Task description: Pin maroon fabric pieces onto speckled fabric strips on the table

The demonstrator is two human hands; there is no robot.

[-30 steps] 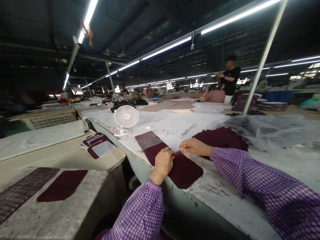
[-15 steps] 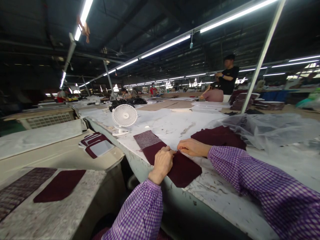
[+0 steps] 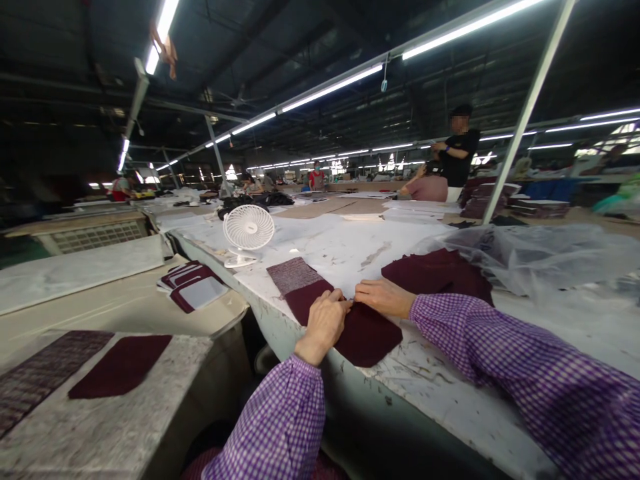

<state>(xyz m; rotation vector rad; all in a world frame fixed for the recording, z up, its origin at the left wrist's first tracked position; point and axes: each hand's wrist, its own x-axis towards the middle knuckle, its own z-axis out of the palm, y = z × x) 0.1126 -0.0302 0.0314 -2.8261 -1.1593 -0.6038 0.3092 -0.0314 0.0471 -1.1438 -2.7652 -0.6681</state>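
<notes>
Both hands were on the job at the centre of the frame. Left hand (image 3: 326, 321) sat on the maroon panel (image 3: 369, 339), fingers bent, fingertips at its far edge, about mid-length. Right hand (image 3: 384, 297) came in from the right, fingers curled and drawn together, tips at that same edge, just beside the left ones. Couldn't tell if either was pinching the fabric; my own fingers hid the contact.

Panel lay flat near the front edge of the white worktop (image 3: 333, 233), running from centre to just below and right of it. A heathered strip (image 3: 294, 276) covered its upper-left end.

Around it: white fan (image 3: 249, 228) left of centre, on the worktop near its edge. Maroon cloth heap (image 3: 440, 270) right of centre, behind my right wrist, with clear plastic sheeting (image 3: 555, 257) beside it toward the right edge of the frame.

Lower left: a mottled piece (image 3: 50, 370) and a second maroon piece (image 3: 123, 365) on a grey, speckled surface (image 3: 163, 400). Above those, a small stack of maroon-and-pale pieces (image 3: 197, 288). Upper right, a person in a black top (image 3: 459, 159) stood in the background.
</notes>
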